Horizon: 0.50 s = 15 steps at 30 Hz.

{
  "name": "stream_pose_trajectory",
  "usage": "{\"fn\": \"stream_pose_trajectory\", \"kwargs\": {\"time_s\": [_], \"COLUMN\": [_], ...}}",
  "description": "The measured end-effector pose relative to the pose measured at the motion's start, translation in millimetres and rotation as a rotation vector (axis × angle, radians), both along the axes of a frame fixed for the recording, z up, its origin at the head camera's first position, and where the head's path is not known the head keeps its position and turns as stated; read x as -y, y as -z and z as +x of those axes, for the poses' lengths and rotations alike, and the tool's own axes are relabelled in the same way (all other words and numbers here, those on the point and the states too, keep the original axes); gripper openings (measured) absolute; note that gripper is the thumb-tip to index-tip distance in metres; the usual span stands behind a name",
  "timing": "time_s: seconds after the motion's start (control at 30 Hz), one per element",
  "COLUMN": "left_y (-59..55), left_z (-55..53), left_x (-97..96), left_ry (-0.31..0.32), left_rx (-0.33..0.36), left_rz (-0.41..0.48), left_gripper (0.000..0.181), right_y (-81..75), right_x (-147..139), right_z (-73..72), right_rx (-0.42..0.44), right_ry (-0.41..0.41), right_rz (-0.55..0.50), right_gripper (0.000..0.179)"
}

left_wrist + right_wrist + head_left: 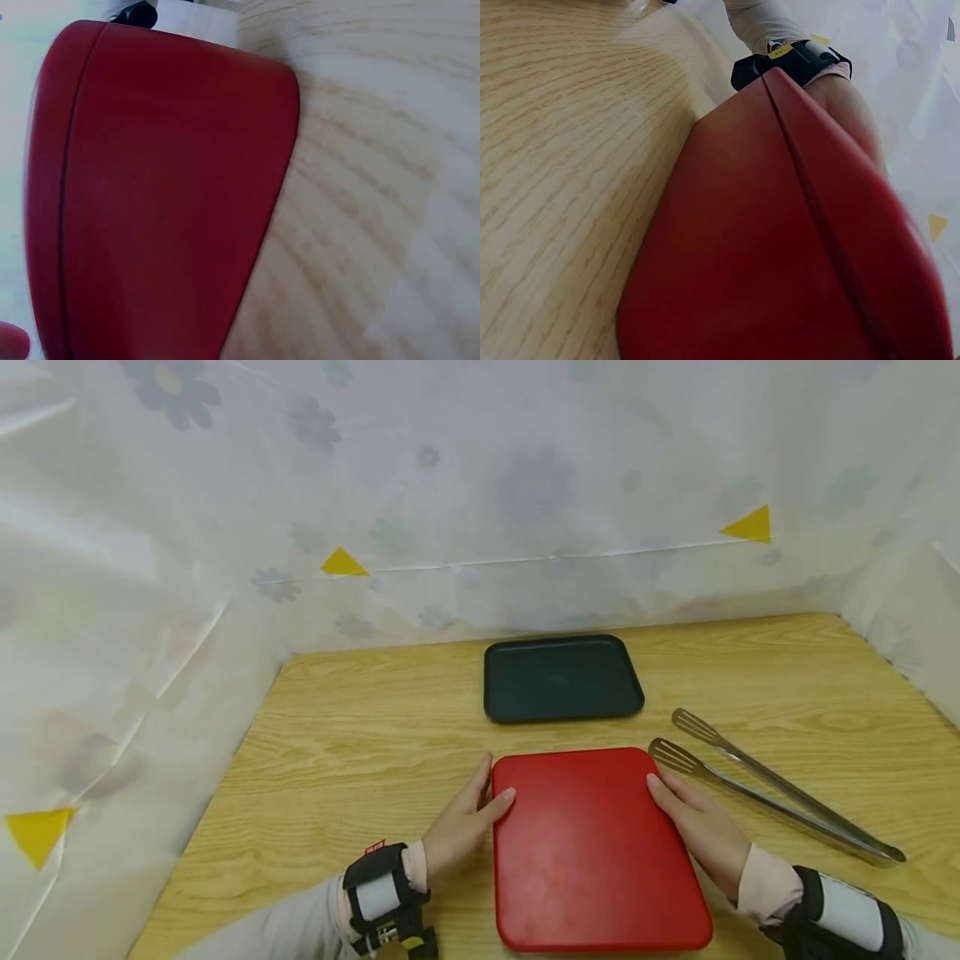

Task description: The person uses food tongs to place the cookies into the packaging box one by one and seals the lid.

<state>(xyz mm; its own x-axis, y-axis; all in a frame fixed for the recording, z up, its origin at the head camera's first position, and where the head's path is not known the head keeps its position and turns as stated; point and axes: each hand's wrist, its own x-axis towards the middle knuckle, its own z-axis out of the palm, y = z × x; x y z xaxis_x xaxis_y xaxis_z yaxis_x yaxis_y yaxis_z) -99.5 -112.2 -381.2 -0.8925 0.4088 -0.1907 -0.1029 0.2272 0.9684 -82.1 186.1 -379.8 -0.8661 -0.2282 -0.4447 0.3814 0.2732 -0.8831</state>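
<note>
A red lidded box (592, 852) with rounded corners stands on the wooden table, low in the head view. A seam below its top shows in both wrist views, with the lid (56, 187) fitted over the body. My left hand (465, 818) holds the box's left side, thumb over the top edge and fingers along the wall. On the opposite side my right hand (701, 827) grips it, thumb on the top edge, its other fingers mostly hidden. Just right of that hand lie metal tongs (780, 785) with slotted ends, spread apart.
Behind the box a dark rectangular tray (562, 678) lies flat near the table's far edge. Pale flowered sheeting (525, 485) encloses the wooden table (360, 718) at the back and sides, with yellow triangles (343, 562) stuck on it.
</note>
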Motion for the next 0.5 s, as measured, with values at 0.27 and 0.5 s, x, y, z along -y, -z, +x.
{"fn": "stream_pose_trajectory", "kwargs": {"time_s": [0.27, 0.5], "left_y": [2.7, 3.9], "left_z": [-2.8, 5.8], "left_x": [-2.3, 9.4], "left_ry": [-0.011, 0.018], "left_rx": [0.007, 0.057], "left_rz": [-0.021, -0.019], "left_gripper": [0.077, 0.090], "right_y": [-0.3, -1.3], "right_x": [2.6, -11.8], "right_z": [-0.7, 0.9], "right_rx": [-0.001, 0.037], "right_ry": [0.020, -0.054], "right_rz": [0.004, -0.066], "right_gripper": [0.083, 0.077]}}
